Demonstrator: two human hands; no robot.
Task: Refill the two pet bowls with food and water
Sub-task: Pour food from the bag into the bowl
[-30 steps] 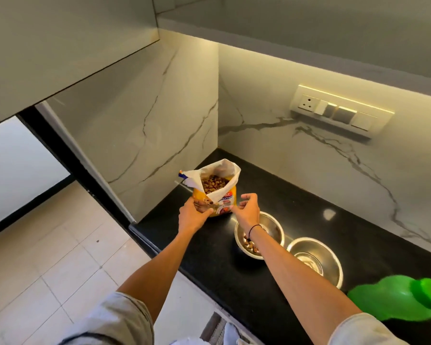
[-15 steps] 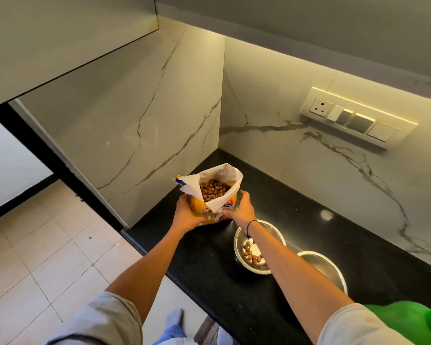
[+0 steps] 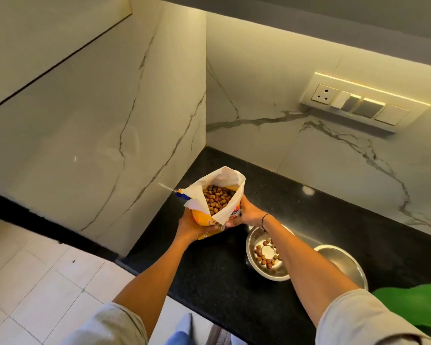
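An open yellow bag of brown kibble (image 3: 215, 202) is held upright above the black counter (image 3: 209, 275). My left hand (image 3: 192, 226) grips its lower left side and my right hand (image 3: 249, 214) grips its right side. To the right of the bag stands a steel bowl (image 3: 264, 267) holding a thin scatter of kibble around its base. Beside it on the right is a second steel bowl (image 3: 351, 265), half hidden by my right forearm, so its contents cannot be made out.
A green plastic object (image 3: 413, 305) lies at the counter's right front edge. Marble walls close the counter's left side and back, with a switch panel (image 3: 358, 105) on the back wall. Tiled floor (image 3: 35, 282) lies to the left, below the counter edge.
Both hands have closed around the bag's sides and lifted it slightly off the counter. The head view has shifted closer and to the left.
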